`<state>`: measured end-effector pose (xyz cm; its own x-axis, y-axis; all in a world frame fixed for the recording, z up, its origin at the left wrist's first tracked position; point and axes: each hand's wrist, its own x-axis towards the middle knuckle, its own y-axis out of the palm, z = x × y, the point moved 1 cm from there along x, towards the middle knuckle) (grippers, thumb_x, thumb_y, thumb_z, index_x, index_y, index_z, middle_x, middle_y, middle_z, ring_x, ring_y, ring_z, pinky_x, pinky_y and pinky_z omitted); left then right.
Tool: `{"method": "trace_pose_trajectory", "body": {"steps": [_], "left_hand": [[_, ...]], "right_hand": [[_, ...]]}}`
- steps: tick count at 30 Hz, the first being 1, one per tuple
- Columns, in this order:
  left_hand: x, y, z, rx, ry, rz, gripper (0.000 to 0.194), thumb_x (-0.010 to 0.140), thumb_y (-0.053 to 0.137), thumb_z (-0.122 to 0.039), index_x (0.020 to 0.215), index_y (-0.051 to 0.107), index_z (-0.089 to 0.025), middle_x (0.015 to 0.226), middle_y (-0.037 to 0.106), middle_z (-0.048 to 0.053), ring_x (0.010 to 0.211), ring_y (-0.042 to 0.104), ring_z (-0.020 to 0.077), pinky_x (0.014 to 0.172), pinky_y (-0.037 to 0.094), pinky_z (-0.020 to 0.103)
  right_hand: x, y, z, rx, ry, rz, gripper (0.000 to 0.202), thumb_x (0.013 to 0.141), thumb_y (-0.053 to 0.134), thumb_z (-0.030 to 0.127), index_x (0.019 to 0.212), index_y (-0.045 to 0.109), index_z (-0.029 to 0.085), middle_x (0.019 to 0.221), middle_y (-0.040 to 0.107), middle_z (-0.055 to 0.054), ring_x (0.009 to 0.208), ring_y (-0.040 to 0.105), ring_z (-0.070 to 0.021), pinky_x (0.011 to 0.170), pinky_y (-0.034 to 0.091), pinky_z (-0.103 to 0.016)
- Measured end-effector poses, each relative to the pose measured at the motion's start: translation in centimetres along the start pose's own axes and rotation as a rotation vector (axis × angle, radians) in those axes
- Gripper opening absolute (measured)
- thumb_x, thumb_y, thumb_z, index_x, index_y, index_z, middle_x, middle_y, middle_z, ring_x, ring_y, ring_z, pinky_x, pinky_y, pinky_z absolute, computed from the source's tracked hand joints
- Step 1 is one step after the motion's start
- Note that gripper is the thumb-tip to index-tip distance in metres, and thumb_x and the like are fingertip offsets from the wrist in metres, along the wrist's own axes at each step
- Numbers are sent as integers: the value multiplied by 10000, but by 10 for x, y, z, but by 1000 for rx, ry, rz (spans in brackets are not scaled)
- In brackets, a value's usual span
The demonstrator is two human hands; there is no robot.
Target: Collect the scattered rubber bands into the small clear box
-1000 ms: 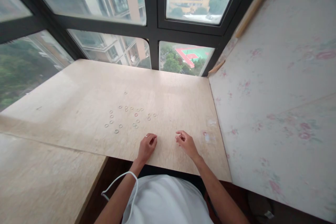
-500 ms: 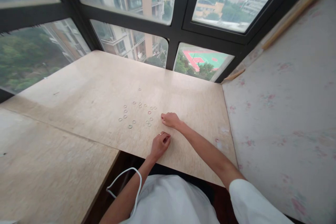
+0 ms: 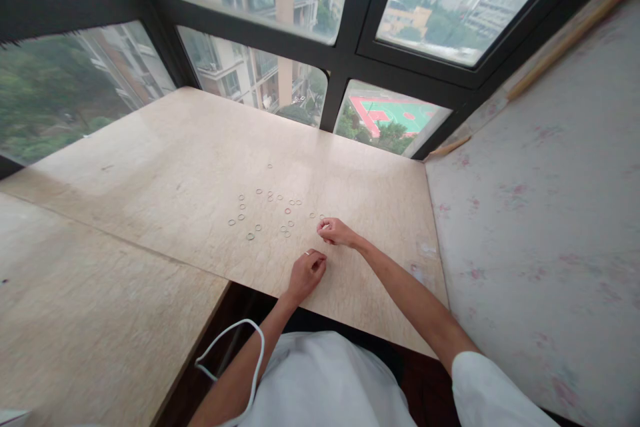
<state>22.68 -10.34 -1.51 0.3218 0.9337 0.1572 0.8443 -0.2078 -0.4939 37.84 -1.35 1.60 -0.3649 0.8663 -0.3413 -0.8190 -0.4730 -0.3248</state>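
Observation:
Several thin small rings lie scattered over the pale tabletop (image 3: 200, 153), left of my hands. Among them are a reddish ring (image 3: 287, 211) and a greenish ring (image 3: 251, 237); a single ring (image 3: 270, 166) lies farther back. My right hand (image 3: 336, 232) is closed in a pinch just above the surface, close beside two rings near its fingertips. Nearer my body, my left hand (image 3: 306, 275) rests on the table with its fingers curled and the tips together. A band circles one of its fingers. Whatever either hand holds is too small or hidden to make out.
Dark-framed windows (image 3: 345, 57) border the back and left of the table. A flower-patterned wall (image 3: 530, 240) closes off the right side. A white cable (image 3: 257, 333) loops by my left forearm, and a seam (image 3: 115, 235) crosses the tabletop at left.
My right hand has shifted slightly right, and two rings now show beside its fingertips. My left hand stays nearly in place. The view has tilted a little.

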Motion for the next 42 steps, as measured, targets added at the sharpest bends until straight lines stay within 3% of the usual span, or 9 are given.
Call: {"method": "trace_pose_trajectory", "body": {"steps": [7, 16, 19, 25, 29, 35, 42], "left_hand": [[-4, -1, 1, 38, 48, 24, 115, 854, 508, -171, 861, 621, -190, 848, 637, 38, 748, 582, 152, 675, 452, 265], [-3, 1, 5, 75, 84, 15, 119, 866, 500, -219, 867, 616, -190, 863, 637, 42, 770, 596, 161, 692, 478, 279], [-2, 1, 4, 70, 90, 18, 127, 869, 497, -229, 865, 617, -187, 863, 637, 41, 771, 602, 159, 685, 482, 273], [-1, 0, 0, 80, 90, 14, 143, 864, 504, -259, 854, 628, -188, 844, 640, 37, 724, 599, 153, 654, 484, 270], [-1, 0, 0, 83, 90, 18, 141, 853, 513, -267, 843, 630, -189, 843, 642, 36, 730, 607, 154, 655, 482, 267], [0, 1, 0, 94, 100, 17, 142, 845, 508, -266, 844, 628, -192, 837, 641, 38, 705, 600, 152, 648, 480, 270], [-1, 1, 0, 89, 111, 29, 144, 848, 501, -255, 841, 628, -187, 842, 634, 44, 702, 584, 146, 653, 477, 276]], "right_hand": [[-58, -11, -5, 503, -8, -90, 260, 714, 561, 430, 791, 400, 240, 408, 346, 144, 314, 167, -39, 334, 158, -181], [-131, -35, -24, 741, 8, -303, 264, 712, 647, 398, 810, 482, 217, 374, 372, 140, 309, 158, -29, 326, 126, -172], [-154, -46, -36, 683, 51, -474, 294, 687, 680, 410, 817, 519, 201, 383, 433, 113, 309, 220, -32, 318, 124, -163], [-201, -71, -66, 461, 142, -961, 345, 672, 656, 471, 827, 530, 189, 442, 448, 93, 333, 316, -46, 319, 197, -160], [-222, -80, -84, 355, 176, -1132, 323, 687, 613, 462, 837, 521, 191, 454, 445, 92, 344, 348, -63, 324, 220, -172], [-236, -79, -97, 78, 226, -1210, 235, 671, 605, 377, 803, 617, 183, 431, 508, 54, 378, 442, -114, 386, 291, -214], [-239, -71, -91, -33, 230, -1198, 349, 749, 529, 387, 986, 626, 151, 463, 524, 52, 354, 414, -111, 387, 315, -220]]}}
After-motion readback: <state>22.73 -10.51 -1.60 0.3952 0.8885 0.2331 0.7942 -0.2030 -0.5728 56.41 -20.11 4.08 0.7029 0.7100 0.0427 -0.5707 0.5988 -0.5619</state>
